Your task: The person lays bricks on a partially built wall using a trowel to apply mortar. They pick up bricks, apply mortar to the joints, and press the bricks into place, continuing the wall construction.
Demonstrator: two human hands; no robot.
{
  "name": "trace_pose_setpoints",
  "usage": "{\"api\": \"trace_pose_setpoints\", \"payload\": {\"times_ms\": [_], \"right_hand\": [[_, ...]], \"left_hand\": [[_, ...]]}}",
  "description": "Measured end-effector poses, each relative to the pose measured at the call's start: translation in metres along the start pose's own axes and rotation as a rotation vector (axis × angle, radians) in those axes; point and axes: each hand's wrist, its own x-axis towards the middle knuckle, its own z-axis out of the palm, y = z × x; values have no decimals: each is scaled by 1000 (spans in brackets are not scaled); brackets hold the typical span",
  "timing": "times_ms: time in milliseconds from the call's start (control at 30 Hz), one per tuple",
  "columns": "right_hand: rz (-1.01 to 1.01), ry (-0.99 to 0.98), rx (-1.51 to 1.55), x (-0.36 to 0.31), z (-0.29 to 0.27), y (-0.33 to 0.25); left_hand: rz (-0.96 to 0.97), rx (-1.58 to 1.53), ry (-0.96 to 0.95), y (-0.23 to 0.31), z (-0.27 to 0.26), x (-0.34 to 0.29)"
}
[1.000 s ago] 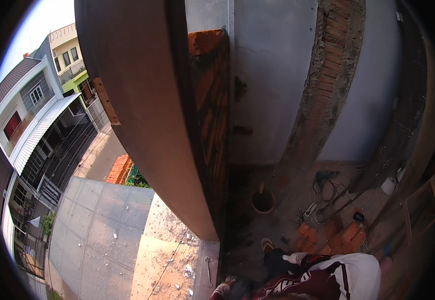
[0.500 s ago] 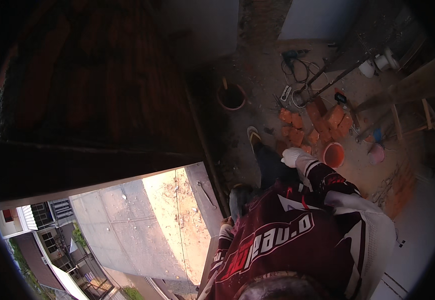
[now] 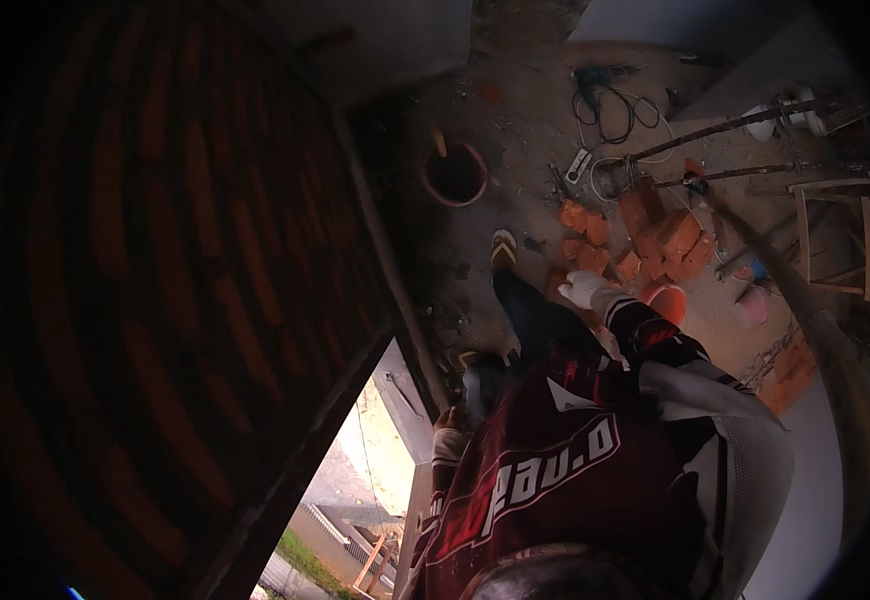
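My right hand [image 3: 582,289], in a white glove, reaches low beside a heap of broken orange bricks [image 3: 675,243]. Its fingers are curled, and a brick piece [image 3: 558,283] lies right at the fingertips; whether they grip it is hidden. Just right of that wrist stands an orange bucket [image 3: 666,303], partly covered by my maroon sleeve. My left hand [image 3: 447,419] is closed over the sill edge [image 3: 420,400] of the bright opening, its fingers dark and small in view.
A brick wall [image 3: 155,250] rises on the left. Ahead stands a dark bucket [image 3: 456,176] with a handle sticking out. Farther off lie a power drill [image 3: 603,76], its coiled cable and a power strip [image 3: 578,166]. Poles [image 3: 735,130] and a wooden frame [image 3: 835,235] occupy the right.
The view has swung so that the brick wall covers more of the opening and the floor things sit higher. Both hands keep roughly the same places beside the bricks and sill.
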Motion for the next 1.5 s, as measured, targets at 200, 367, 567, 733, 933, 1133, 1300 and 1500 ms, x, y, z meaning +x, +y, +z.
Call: {"api": "trace_pose_setpoints", "payload": {"times_ms": [200, 367, 567, 733, 933, 1133, 1300, 1500], "right_hand": [[-38, 88, 70, 92, -105, -6], [-24, 241, 201, 149, -156, 0], [-37, 123, 236, 168, -167, 11], [-36, 51, -26, 187, -169, 24], [-205, 125, -210, 220, -173, 37], [179, 441, 430, 175, -218, 9], [379, 218, 658, 129, -219, 2], [410, 82, 713, 142, -136, 31]], "left_hand": [[-462, -572, 266, 79, 36, 75], [-456, -81, 275, 110, 50, 92], [-284, 164, 166, 156, 22, 102], [-240, 360, 56, 215, 11, 170], [58, 1013, -214, 317, -63, 259], [13, 273, 0, 486, -100, 365], [-5, 296, -40, 566, -89, 392], [-209, 509, -74, 535, -90, 364]]}}
